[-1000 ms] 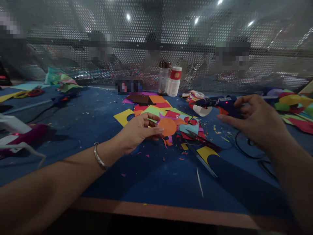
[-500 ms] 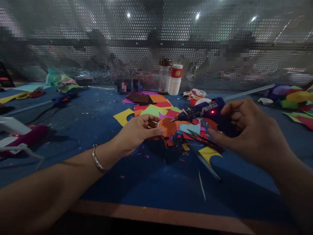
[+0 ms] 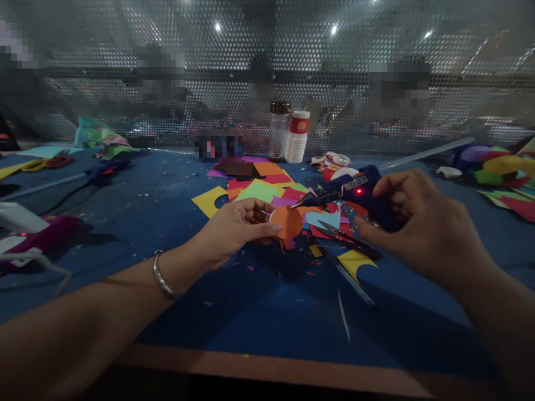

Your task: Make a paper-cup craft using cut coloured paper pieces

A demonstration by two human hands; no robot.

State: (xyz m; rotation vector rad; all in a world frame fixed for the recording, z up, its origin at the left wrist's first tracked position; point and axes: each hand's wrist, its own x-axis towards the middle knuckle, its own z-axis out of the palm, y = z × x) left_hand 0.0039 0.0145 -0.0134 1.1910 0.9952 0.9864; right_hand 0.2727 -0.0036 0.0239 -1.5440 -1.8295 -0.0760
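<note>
An orange paper disc with a white edge on its left is pinched between the thumb and fingers of my left hand. My right hand grips a dark blue glue gun with a lit red light. The gun's metal nozzle points left, its tip at the disc's upper edge; whether it touches, I cannot tell. Behind and below the disc lie coloured paper scraps. Scissors with dark red handles lie beneath the glue gun, beside a clear glue stick.
A glass bottle and stacked paper cups stand at the back before a perforated metal screen. At left are another glue gun and a purple power strip. Colourful paper pieces lie at right.
The view has shifted slightly. The disc has turned a little and catches more light, while the glue gun's nozzle stays at its upper edge. Both hands keep their holds.
</note>
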